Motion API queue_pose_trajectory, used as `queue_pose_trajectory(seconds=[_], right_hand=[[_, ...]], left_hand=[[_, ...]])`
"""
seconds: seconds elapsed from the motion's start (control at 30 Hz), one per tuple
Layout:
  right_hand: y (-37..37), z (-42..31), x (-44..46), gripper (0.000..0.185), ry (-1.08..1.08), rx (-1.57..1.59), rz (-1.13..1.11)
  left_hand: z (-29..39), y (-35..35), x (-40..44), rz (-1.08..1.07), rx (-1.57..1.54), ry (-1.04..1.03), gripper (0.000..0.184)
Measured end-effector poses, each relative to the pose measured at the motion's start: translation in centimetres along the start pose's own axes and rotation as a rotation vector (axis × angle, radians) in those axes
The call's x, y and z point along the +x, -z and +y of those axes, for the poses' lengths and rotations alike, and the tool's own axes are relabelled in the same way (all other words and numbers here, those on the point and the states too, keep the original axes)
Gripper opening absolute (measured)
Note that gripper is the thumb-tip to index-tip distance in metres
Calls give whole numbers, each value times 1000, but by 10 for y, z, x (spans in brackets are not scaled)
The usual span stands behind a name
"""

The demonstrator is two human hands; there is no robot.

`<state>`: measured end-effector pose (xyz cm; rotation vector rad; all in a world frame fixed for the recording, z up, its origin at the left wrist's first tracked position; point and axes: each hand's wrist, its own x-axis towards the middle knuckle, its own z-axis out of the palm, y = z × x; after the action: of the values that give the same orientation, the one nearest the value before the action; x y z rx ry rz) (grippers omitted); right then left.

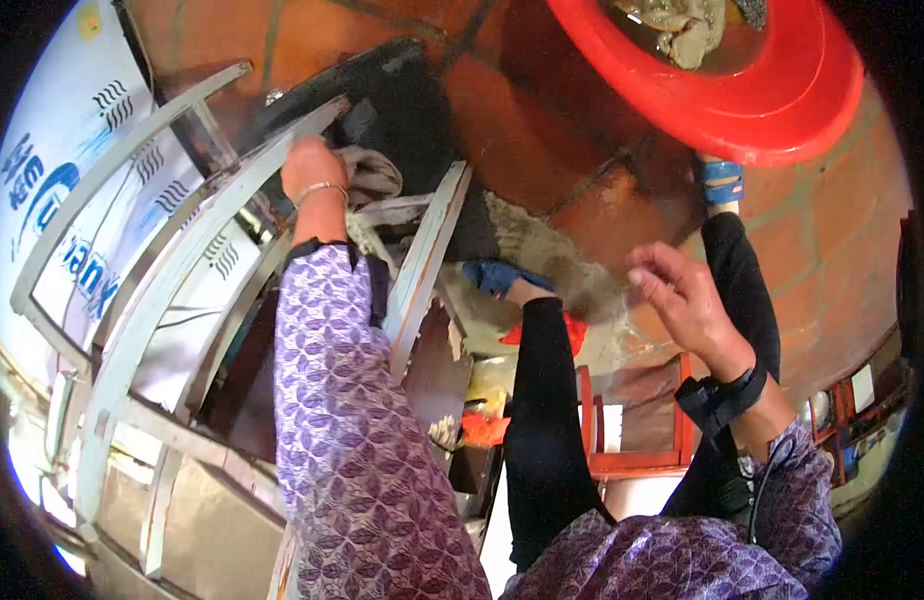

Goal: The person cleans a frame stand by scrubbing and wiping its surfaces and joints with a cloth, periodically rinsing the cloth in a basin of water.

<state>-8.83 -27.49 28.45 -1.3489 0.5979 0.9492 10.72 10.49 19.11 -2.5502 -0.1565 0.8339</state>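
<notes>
Reddish floor tiles (322,40) fill the background, with a dark patch (417,110) spread behind the upper end of a pale, worn wooden frame (142,310), the landmark here. A white panel (82,110) with blue lettering is seen through and left of the frame. A greyish cloth (375,175) is bunched at the frame's upper part, between two of its bars. The left hand (317,175) is placed on a frame bar, cloth touching it; fingers are curled, but whether they are clamped on bar, cloth or both cannot be told, as they are largely hidden. A thin bracelet (322,191) is worn on that wrist. Well right of the frame, the right hand (687,305) is held in mid-air, fingers loosely bent, thumb apart, nothing gripped; a black band (727,395) is strapped on its wrist. Farther up and right of the frame, a red basin (782,130) is seen, with a lumpy, wet-looking mass (694,35) inside. Blue slippers (724,185) are worn, both right of the frame. A red wooden chair (637,462) is partly shown, lower right of it.
</notes>
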Motion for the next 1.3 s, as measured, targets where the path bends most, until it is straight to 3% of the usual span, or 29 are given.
queue_pose_trajectory(seconds=[0.07,0.13,0.27,0.33,0.4,0.47,0.53,0.6,0.67,0.73,0.97,1.07,1.1,1.2,1.3], right_hand=[[1,-10,0,20,10,10,4],[2,-15,-3,19,16,-123,-9],[-2,-13,-6,19,98,-36,26],[1,-19,-6,19,38,-107,-20],[1,-18,-6,19,64,-111,-12],[3,-17,-7,18,75,-115,2],[5,-22,-8,18,60,-113,12],[4,-24,-7,18,78,-100,14],[3,-23,-7,18,100,-102,6],[0,-23,-7,18,87,-164,0],[1,-17,-8,19,140,-243,-30],[3,-14,-11,20,187,-239,12],[2,-19,-12,20,113,-167,-1],[1,-24,-13,19,144,-187,-2],[-2,-25,-14,17,222,-212,-17]], left_hand=[[-10,38,4,30,92,-100,45],[-26,68,7,-4,316,-168,37],[-73,142,14,-154,442,-110,26],[-96,176,7,-262,518,-202,24],[-106,210,-10,-260,587,-139,23],[-149,214,-8,-246,680,-51,21],[-170,204,-24,-71,396,-44,21],[-172,195,-17,-133,311,-136,27],[-144,175,-15,-221,496,-252,36],[-135,163,-1,-291,403,-268,42],[-67,89,22,-94,738,-243,27],[-77,105,10,-106,693,-225,29],[-89,116,-2,-103,716,-234,28],[-122,174,-46,-39,703,-238,25],[-163,257,-103,-142,678,-205,24]])
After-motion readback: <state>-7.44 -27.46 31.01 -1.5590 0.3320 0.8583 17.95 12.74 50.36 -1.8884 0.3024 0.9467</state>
